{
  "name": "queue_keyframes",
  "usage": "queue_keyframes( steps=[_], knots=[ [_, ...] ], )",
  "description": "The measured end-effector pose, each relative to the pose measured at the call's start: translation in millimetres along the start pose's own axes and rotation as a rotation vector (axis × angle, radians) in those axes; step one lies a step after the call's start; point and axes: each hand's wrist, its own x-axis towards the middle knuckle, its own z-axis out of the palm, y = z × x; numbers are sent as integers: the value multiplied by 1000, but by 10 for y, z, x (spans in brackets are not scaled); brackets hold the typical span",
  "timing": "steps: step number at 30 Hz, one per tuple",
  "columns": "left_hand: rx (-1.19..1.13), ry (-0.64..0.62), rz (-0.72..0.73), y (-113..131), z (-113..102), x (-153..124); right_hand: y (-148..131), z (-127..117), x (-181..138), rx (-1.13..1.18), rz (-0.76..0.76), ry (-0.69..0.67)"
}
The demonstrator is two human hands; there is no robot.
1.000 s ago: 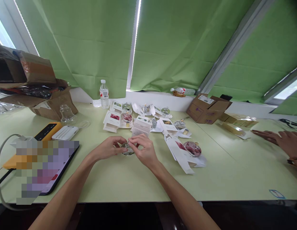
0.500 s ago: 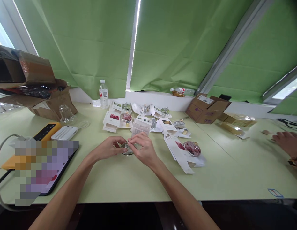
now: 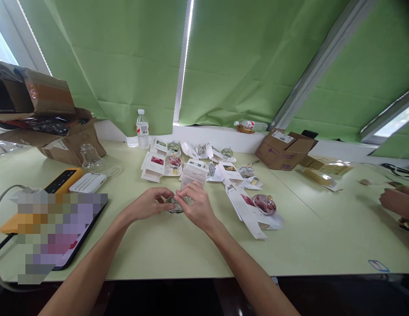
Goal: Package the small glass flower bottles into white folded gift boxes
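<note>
Close in front of me on the table is a round glass perfume bottle (image 3: 174, 206), partly covered by my fingers. My left hand (image 3: 153, 202) is closed on its left side. At its top, my right hand (image 3: 197, 202) pinches the neck area, and the exact part under the fingertips is hidden. Just behind the hands stands a white carton (image 3: 193, 169). To the right, a round bottle with dark red contents (image 3: 265, 204) lies on an opened white carton (image 3: 247, 213).
Several more round bottles and opened cartons (image 3: 153, 166) lie farther back. A tablet (image 3: 72, 237), white power bank (image 3: 88, 182) and yellow-black power strip (image 3: 64, 180) sit left. Cardboard boxes (image 3: 285, 149) stand at both sides. Another person's hand (image 3: 393, 202) is at far right.
My hands stay at the bottle with hardly any shift. At the far right, the other person's hand has changed from spread fingers to a more closed shape.
</note>
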Motion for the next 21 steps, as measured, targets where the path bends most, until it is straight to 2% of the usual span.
queue_keyframes(
  steps=[8, 21],
  knots=[
    [-1, 11, 15, 3, -2, 0, 23, 22, -37, 19, 30, 5],
    [30, 10, 50, 41, 9, 12, -9, 47, -20, 87, 167, 38]
  ],
)
